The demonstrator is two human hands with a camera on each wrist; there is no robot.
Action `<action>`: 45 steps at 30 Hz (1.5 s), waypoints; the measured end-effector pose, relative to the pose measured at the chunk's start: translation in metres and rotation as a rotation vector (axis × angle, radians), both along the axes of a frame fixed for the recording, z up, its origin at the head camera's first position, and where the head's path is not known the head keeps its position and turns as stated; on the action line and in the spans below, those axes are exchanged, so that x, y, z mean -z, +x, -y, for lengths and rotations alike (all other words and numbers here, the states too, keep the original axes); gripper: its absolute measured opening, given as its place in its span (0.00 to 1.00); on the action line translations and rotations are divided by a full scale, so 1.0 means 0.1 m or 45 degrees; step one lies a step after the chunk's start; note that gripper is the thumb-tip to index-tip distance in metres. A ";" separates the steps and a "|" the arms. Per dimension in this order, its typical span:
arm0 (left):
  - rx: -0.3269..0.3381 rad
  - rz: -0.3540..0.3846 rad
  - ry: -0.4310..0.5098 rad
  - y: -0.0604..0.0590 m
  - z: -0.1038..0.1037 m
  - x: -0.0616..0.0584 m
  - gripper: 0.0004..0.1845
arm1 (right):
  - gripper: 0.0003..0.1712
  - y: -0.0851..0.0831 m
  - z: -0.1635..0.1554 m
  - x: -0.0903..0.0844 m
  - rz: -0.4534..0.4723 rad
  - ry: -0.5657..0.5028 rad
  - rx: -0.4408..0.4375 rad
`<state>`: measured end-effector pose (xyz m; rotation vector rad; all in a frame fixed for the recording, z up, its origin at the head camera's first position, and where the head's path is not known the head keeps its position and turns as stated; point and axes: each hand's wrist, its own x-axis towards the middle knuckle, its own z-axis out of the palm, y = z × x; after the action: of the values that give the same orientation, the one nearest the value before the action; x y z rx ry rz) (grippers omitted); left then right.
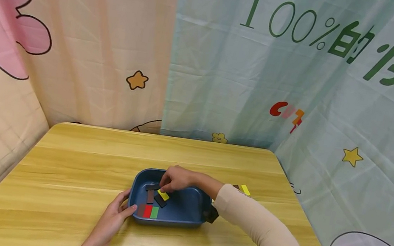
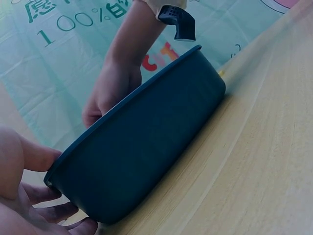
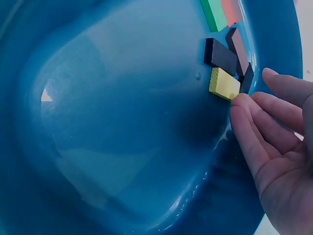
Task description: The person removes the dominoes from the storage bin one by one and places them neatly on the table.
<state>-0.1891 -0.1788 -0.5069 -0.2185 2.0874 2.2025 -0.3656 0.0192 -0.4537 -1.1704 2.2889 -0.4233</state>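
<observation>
Two bare hands at a deep blue rectangular tray with rounded corners (image 1: pixel 182 217), which sits near the middle of a light wooden table (image 1: pixel 69 171). Left hand (image 1: pixel 116 213) rests against the tray's left end, thumb on the rim, fingers loose along the outer wall; wrist view shows the same, nothing gripped. Right hand (image 1: pixel 175 178) reaches in from the far side, fingers relaxed and nearly straight, fingertips (image 3: pixel 243 104) touching or just beside a small yellow rectangular block (image 1: pixel 163 195); cannot tell whether it is actually pinched, looks released.

Block lies flat on the tray floor toward the left end. Just beside it: a black block (image 1: pixel 159 200), a dark brown block (image 1: pixel 150 195), then a red block (image 1: pixel 147 210) and green block (image 1: pixel 154 212) side by side against the near wall. Black tray handle (image 1: pixel 211 214) sticks out at the right end. Another yellow piece (image 1: pixel 245 189) lies on the table beyond the right forearm.

Writing: green cloth backdrop (image 1: pixel 305 71) reads "100%" followed by the Chinese characters "的快"; lower down, red and orange letters "CU", rest unclear. Peach cartoon curtain (image 1: pixel 79 35) on the left, no text.
</observation>
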 end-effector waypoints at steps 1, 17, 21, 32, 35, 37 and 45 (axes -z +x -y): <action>0.000 0.002 0.001 0.00 0.00 0.00 0.31 | 0.12 0.00 0.00 0.01 -0.012 0.005 0.002; 0.003 0.013 0.002 0.02 -0.01 -0.01 0.31 | 0.14 0.09 0.06 0.16 -0.236 0.024 0.036; 0.005 0.007 -0.003 0.02 -0.01 -0.01 0.31 | 0.14 0.11 0.06 0.18 -0.226 0.004 0.063; 0.012 -0.002 -0.009 0.03 -0.02 -0.01 0.31 | 0.09 0.16 0.04 0.22 -0.137 -0.044 0.064; 0.014 -0.005 -0.002 0.03 -0.03 0.00 0.31 | 0.08 0.17 0.01 0.23 -0.155 -0.040 0.020; 0.018 -0.008 0.001 0.03 -0.04 0.01 0.31 | 0.08 0.17 -0.02 0.23 -0.154 -0.035 -0.006; 0.013 -0.012 -0.011 0.03 -0.02 0.00 0.31 | 0.08 0.12 -0.17 -0.01 0.025 -0.128 0.011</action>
<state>-0.1865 -0.1764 -0.5069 -0.1982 2.0985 2.1940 -0.3531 0.0365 -0.4529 -1.1999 2.2794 -0.5561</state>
